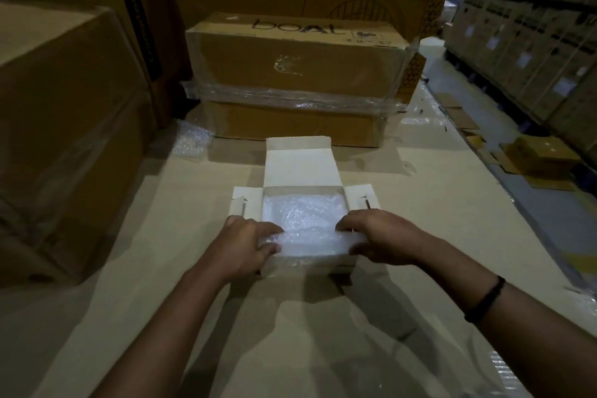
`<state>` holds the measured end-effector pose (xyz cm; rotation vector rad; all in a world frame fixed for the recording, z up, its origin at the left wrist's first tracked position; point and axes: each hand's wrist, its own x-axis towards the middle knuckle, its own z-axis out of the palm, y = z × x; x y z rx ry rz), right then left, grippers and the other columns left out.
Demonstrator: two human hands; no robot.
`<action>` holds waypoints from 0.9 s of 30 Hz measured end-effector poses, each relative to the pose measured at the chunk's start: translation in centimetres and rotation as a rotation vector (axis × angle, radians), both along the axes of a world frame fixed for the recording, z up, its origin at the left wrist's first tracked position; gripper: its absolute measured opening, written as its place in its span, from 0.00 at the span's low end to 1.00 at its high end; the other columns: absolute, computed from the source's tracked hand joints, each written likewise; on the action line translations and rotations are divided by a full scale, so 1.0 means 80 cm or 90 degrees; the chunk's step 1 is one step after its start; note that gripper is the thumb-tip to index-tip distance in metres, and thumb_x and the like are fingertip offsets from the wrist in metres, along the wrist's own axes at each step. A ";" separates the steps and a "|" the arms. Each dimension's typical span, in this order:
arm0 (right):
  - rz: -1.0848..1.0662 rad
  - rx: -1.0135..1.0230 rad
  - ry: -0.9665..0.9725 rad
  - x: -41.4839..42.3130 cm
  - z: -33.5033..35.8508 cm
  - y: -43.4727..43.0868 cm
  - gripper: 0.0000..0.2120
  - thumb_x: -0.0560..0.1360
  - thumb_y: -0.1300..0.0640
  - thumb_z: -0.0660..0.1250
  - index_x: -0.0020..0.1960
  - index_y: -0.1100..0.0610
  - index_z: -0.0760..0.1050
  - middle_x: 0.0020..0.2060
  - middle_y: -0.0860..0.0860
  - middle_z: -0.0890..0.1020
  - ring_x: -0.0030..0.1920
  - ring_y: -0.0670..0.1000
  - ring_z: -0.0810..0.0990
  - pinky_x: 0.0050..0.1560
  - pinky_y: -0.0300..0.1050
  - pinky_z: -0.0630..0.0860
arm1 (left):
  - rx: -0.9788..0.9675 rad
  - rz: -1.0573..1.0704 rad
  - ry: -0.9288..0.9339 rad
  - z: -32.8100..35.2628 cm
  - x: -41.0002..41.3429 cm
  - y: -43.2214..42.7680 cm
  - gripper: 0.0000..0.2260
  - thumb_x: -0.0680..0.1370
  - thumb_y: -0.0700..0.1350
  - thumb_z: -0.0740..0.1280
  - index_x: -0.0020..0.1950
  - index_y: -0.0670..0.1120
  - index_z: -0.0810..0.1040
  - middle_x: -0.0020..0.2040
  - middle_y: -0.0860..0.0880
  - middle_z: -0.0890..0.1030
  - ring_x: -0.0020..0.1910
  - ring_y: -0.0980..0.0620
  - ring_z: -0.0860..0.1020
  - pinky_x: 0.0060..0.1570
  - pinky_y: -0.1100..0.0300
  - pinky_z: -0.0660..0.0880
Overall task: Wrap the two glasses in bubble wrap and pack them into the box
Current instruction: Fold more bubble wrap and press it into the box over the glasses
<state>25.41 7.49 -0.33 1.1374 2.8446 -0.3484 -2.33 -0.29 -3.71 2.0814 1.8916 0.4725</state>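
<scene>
We have a long roll of clear bubble wrap (pixel 315 244) pinched at both ends, our left hand (pixel 245 242) on one and our right hand (pixel 371 236) on the other, each grip closed on the wrap. It rests over the near wall of the small white cardboard box (pixel 300 165), which stands open midway across the cardboard-covered tabletop (pixel 420 203), short of the brown cartons (pixel 297 55) at the far edge. A second bubble-wrap bundle (pixel 303 210) fills the far half (no glass shows through either). To seat this one well, we'd keep it level, lower both ends together and tuck loose wrap inside the walls. Its long axis runs left to right, parallel to the tabletop's near edge.
</scene>
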 end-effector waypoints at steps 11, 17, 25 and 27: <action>0.087 0.163 0.018 -0.009 -0.015 0.005 0.08 0.69 0.65 0.66 0.43 0.52 0.77 0.41 0.51 0.80 0.39 0.58 0.79 0.33 0.44 0.68 | 0.142 -0.110 0.091 -0.002 0.015 0.001 0.18 0.62 0.32 0.68 0.45 0.52 0.75 0.44 0.55 0.80 0.39 0.51 0.76 0.49 0.56 0.69; 0.126 0.105 -0.007 -0.002 -0.007 -0.002 0.19 0.68 0.66 0.62 0.52 0.50 0.83 0.56 0.49 0.81 0.54 0.54 0.78 0.49 0.46 0.72 | 0.027 -0.144 0.034 0.005 0.006 -0.007 0.21 0.68 0.52 0.58 0.56 0.53 0.83 0.58 0.58 0.79 0.57 0.58 0.75 0.62 0.58 0.60; -0.008 -0.133 -0.021 -0.021 0.012 0.018 0.07 0.73 0.56 0.69 0.38 0.48 0.83 0.36 0.40 0.80 0.43 0.41 0.73 0.50 0.44 0.73 | -0.090 -0.097 0.087 0.019 0.026 0.019 0.11 0.76 0.44 0.66 0.52 0.55 0.85 0.56 0.58 0.82 0.59 0.57 0.73 0.59 0.58 0.54; -0.023 -0.130 -0.064 -0.031 0.009 0.020 0.08 0.71 0.60 0.68 0.41 0.50 0.84 0.39 0.44 0.84 0.43 0.43 0.77 0.50 0.43 0.77 | -0.102 -0.083 0.096 0.023 0.028 0.027 0.08 0.75 0.45 0.69 0.51 0.56 0.84 0.54 0.57 0.82 0.59 0.56 0.73 0.60 0.57 0.54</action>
